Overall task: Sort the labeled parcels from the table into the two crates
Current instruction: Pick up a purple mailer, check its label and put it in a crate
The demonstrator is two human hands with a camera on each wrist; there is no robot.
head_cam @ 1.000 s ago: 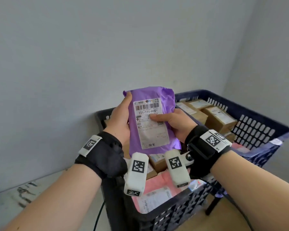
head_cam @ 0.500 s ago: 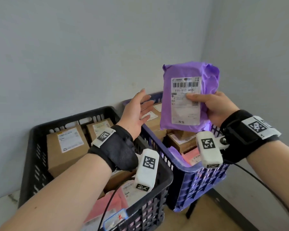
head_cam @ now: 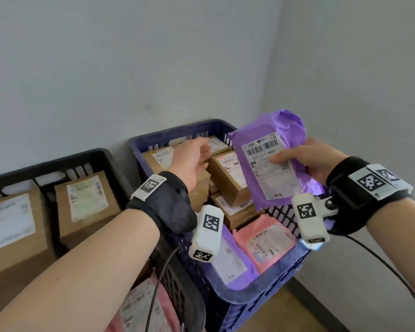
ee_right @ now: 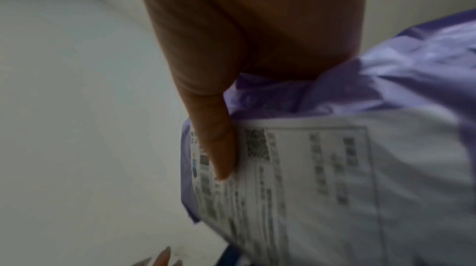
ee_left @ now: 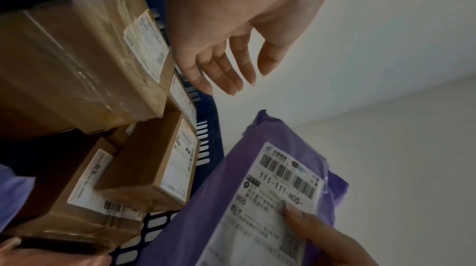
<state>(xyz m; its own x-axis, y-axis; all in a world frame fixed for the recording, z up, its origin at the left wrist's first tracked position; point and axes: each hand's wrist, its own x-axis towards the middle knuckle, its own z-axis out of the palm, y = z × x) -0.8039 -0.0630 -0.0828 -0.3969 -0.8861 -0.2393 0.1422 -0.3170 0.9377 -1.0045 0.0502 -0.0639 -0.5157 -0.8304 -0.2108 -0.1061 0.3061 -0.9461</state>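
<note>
Head view: the right hand [head_cam: 314,161] is gripping a purple parcel [head_cam: 268,164] above the blue crate [head_cam: 261,293], thumb lying on its white label, which is showing a barcode and what looks like "111-111-H05". The left hand [head_cam: 192,161] is hovering open over brown boxes [head_cam: 228,173] in that crate; a black crate [head_cam: 101,159] is sitting beside it.

Left wrist view: fingers [ee_left: 226,68] are hanging relaxed, touching nothing.

Right wrist view: the thumb [ee_right: 219,144] is pressing the blurred label [ee_right: 322,178].

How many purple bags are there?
2: one purple bag held in the right hand, another lying in the blue crate. More may be hidden.
</note>
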